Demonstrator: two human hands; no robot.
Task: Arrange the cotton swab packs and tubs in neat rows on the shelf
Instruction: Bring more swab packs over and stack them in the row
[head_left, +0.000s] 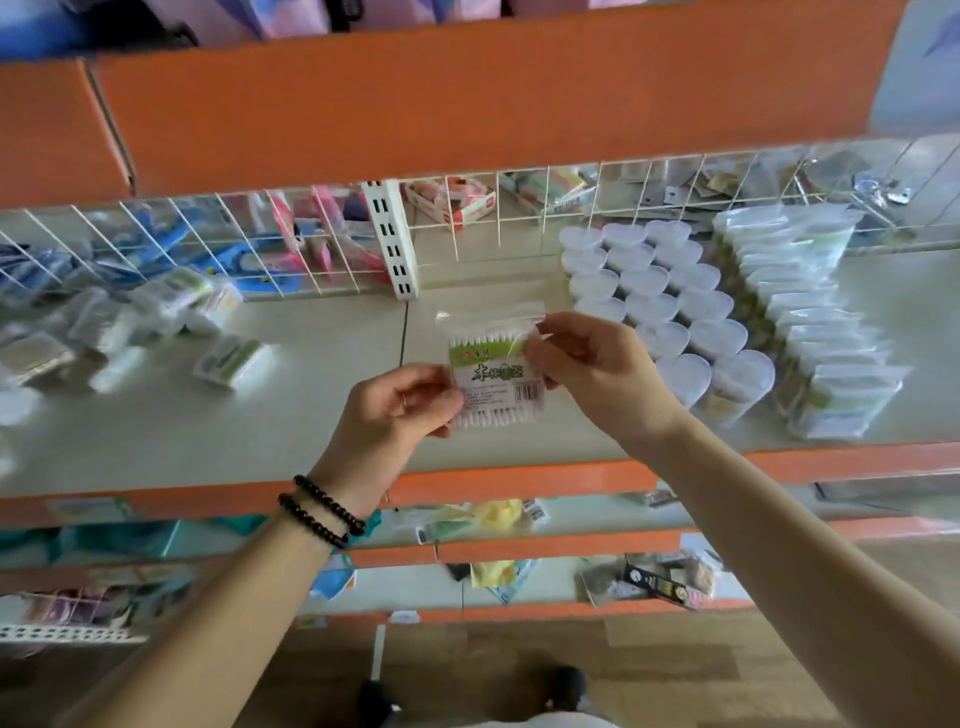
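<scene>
Over the middle of the shelf (322, 441), just in front of the person, a flat cotton swab pack (493, 371) is held in the air between both hands. The left hand (395, 410) pinches its lower left corner at about seven o'clock on the pack, and the right hand (597, 371) pinches its upper right edge at about two o'clock, so each grip is clamped on the pack and neither is free. Toward three o'clock from the pack stand the tubs (660, 306), already set in tidy rows running front to back, and beyond them a close row of packs (810, 317) standing on edge. Toward nine o'clock a loose heap of packs and tubs (130, 327) lies scattered and blurred near the wire divider (208, 244). The step in hand looks like turning or straightening one pack before placing it; sorting seems partly done, with the left heap yet to be dealt with. The next move probably calls for carrying this pack toward three o'clock, standing it on edge with the label facing the same way as its neighbours, and sliding it in without knocking the tubs just beside the row.
</scene>
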